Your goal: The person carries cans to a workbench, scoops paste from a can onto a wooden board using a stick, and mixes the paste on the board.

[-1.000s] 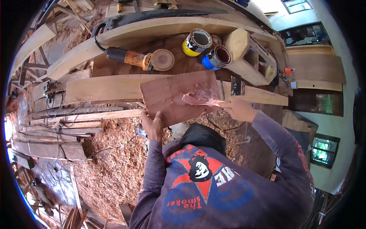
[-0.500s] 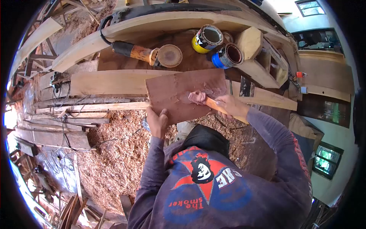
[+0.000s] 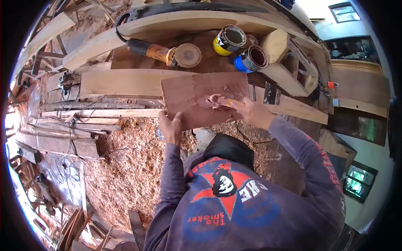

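My left hand (image 3: 171, 126) grips the lower left corner of a reddish-brown board (image 3: 188, 98), with the thumb on top. In my right hand (image 3: 255, 113) is a wooden-handled spreader (image 3: 231, 103), its tip in a lump of pinkish paste (image 3: 215, 101) on the board's right half. Smears of paste surround the lump. Beyond the board stand an open yellow-labelled can (image 3: 229, 40) and an open blue-labelled can (image 3: 251, 59).
An orange power tool with a round pad (image 3: 187, 55) lies behind the board, near a long curved plank (image 3: 167, 24). A wooden frame (image 3: 289, 62) stands at the right. Wood shavings (image 3: 125, 175) cover the floor, with stacked planks (image 3: 63, 144) at the left.
The spreader has changed its angle and moved over the board, and the paste is gathered differently. The cans and power tool appear shifted right and up in the view.
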Motion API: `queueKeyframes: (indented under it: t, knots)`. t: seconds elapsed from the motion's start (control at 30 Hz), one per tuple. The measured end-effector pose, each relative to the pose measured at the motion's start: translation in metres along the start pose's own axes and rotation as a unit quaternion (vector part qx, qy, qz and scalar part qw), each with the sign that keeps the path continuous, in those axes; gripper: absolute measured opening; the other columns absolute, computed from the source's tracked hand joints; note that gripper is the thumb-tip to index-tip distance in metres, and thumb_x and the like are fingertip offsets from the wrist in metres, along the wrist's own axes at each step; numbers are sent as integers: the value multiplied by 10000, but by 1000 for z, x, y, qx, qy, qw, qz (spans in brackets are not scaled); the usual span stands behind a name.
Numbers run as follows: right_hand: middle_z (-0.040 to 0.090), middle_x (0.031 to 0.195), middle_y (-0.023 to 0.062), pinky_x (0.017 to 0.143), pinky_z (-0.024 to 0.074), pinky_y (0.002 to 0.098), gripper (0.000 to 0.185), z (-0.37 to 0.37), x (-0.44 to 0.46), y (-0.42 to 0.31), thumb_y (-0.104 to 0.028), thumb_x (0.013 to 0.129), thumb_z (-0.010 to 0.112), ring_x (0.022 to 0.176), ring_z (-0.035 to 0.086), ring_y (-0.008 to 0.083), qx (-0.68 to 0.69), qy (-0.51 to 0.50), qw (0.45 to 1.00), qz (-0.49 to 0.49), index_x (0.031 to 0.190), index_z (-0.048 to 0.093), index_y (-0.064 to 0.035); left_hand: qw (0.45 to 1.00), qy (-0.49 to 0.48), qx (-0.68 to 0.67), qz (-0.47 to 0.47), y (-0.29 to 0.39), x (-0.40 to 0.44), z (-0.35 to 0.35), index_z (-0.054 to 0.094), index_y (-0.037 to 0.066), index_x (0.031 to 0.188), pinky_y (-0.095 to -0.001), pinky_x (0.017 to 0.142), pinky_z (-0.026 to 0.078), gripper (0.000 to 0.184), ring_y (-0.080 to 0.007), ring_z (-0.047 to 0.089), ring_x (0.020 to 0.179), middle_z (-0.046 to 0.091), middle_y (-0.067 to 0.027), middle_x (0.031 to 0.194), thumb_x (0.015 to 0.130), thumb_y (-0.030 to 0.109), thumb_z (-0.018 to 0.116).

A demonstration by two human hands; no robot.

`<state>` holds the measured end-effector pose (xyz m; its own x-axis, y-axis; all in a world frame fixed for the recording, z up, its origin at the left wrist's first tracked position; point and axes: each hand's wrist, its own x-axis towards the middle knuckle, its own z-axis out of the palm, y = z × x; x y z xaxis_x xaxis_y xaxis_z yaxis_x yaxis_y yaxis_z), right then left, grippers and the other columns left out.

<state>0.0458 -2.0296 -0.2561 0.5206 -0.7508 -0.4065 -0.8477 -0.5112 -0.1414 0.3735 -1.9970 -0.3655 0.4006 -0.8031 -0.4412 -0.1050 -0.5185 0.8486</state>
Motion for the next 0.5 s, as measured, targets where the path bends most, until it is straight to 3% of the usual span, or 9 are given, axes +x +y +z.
queueKeyframes:
  t: [0.13,0.2,0.23,0.27,0.3,0.33,0.4,0.5]
  knots:
    - [559,1077,186,656,584,448,540,-14,-37,20,-154,926,581,788,690,391,-63,-64,995,45,1459,524,-224,999,25,16,31,0,-1,-1,580,-58,1122,-404,863,535,416,-353,712,937,721,-254,1006,809,107,798]
    - [612,999,168,614,578,417,430,-14,-54,36,-169,967,574,719,698,305,-32,-33,999,23,1395,576,-131,998,27,29,48,5,-5,-4,578,-62,1122,-406,864,535,419,-369,712,937,722,-256,997,808,105,799]
    - [612,999,168,614,578,417,430,-18,-60,40,-169,967,574,719,698,305,-38,-35,998,23,1395,576,-131,998,20,24,46,9,-6,-5,573,-67,1122,-412,867,533,417,-385,711,945,719,-266,1003,810,101,794]
    - [635,936,147,566,559,387,353,-22,-66,43,-193,995,557,670,683,252,184,-78,972,122,1325,601,-74,999,15,18,43,13,-7,-6,568,-71,1122,-418,871,532,416,-401,709,953,716,-276,1009,813,97,789]
    - [658,872,127,517,539,356,316,-28,-67,42,-216,1024,541,621,669,199,394,-119,886,213,1255,627,-18,999,18,13,37,15,-7,-7,568,-71,1122,-418,871,532,416,-401,709,953,716,-276,1009,813,97,789]
    - [658,872,127,517,539,356,316,-27,-65,38,-216,1024,541,621,669,199,391,-125,887,212,1255,627,-18,999,1,14,30,17,-7,-8,561,-74,1126,-428,871,531,419,-411,708,966,713,-288,1014,814,97,783]
    - [662,774,86,439,477,294,326,-18,-55,25,-259,1060,500,559,624,133,512,-138,794,297,1110,636,33,999,-16,20,22,12,-4,-9,555,-76,1129,-439,871,530,421,-420,707,978,709,-301,1018,816,96,778]
    - [664,794,97,404,441,263,311,-15,-25,22,-234,1064,468,539,623,141,508,-143,801,283,1040,630,29,999,-22,-11,31,2,1,-6,541,-74,1141,-463,867,524,425,-450,698,981,701,-320,1013,818,92,762]
